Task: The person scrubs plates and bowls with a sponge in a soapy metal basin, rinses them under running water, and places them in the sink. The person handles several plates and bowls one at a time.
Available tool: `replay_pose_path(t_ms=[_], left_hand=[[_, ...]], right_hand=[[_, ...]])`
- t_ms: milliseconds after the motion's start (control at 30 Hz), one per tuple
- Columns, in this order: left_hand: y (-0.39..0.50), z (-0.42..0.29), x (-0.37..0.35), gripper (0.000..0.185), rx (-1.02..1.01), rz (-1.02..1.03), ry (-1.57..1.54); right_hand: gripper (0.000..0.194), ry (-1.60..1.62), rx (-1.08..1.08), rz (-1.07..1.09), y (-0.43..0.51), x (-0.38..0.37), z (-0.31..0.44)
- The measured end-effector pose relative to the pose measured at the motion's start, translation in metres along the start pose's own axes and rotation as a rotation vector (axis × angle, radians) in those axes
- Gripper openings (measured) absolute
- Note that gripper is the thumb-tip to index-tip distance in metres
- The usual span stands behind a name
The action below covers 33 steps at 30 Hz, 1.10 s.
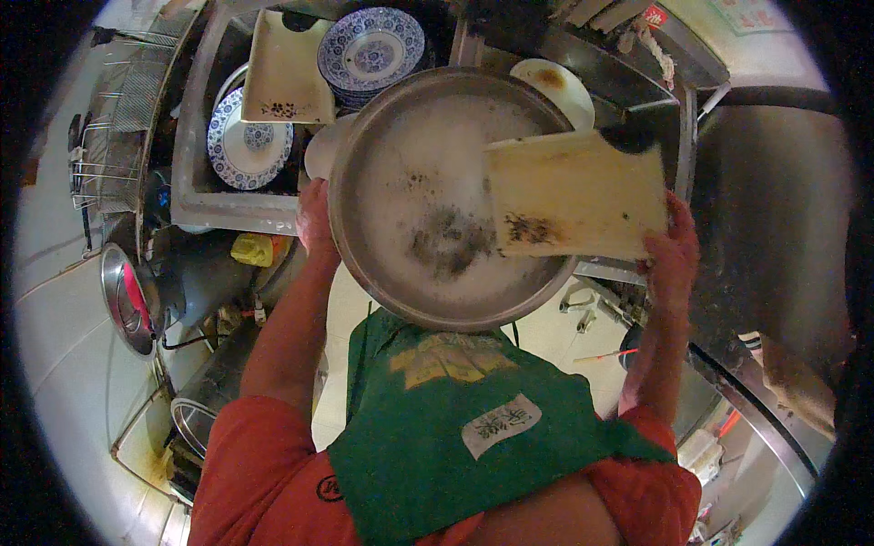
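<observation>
My left hand point(317, 220) grips the left rim of a large round metal tray point(410, 143), held up in front of my apron. Dark marks spot its pale inner surface. My right hand point(672, 246) holds a rectangular cream dish point(580, 194) by its right edge. Dark printed marks show near the dish's lower left corner, and the dish covers part of the tray's right side. Behind the tray's left rim a pale rounded vessel point(321, 153) is partly hidden.
Beyond the tray, a metal sink point(239, 210) holds a stack of blue-and-white plates point(372, 51), another patterned plate point(256, 160) and a cream rectangular dish point(290, 75). A stained white plate point(567, 92) lies behind the tray. Wire racks point(116, 136) line the left wall.
</observation>
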State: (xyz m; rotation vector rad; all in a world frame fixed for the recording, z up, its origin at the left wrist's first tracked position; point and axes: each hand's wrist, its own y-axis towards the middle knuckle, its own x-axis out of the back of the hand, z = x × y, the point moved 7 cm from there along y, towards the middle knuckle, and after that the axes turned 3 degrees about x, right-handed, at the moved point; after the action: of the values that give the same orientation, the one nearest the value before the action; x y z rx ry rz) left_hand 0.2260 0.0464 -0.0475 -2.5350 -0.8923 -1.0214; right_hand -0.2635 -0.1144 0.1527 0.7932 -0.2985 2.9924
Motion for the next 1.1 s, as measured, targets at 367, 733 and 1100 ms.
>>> replay_pose_path(t_ms=[367,733,1100], left_hand=[[0.006,0.039,-0.014,0.020,0.086,0.072,-0.121],[-0.012,0.045,-0.008,0.031,0.350,0.036,-0.527],[-0.004,0.044,-0.008,0.029,0.133,0.007,-0.040]], right_hand=[[0.043,-0.630,0.478,0.307,-0.016,-0.109,0.004],[0.024,-1.022,0.414,0.557,0.025,-0.144,0.021],[0.044,0.254,-0.546,0.212,0.243,-0.169,-0.303]])
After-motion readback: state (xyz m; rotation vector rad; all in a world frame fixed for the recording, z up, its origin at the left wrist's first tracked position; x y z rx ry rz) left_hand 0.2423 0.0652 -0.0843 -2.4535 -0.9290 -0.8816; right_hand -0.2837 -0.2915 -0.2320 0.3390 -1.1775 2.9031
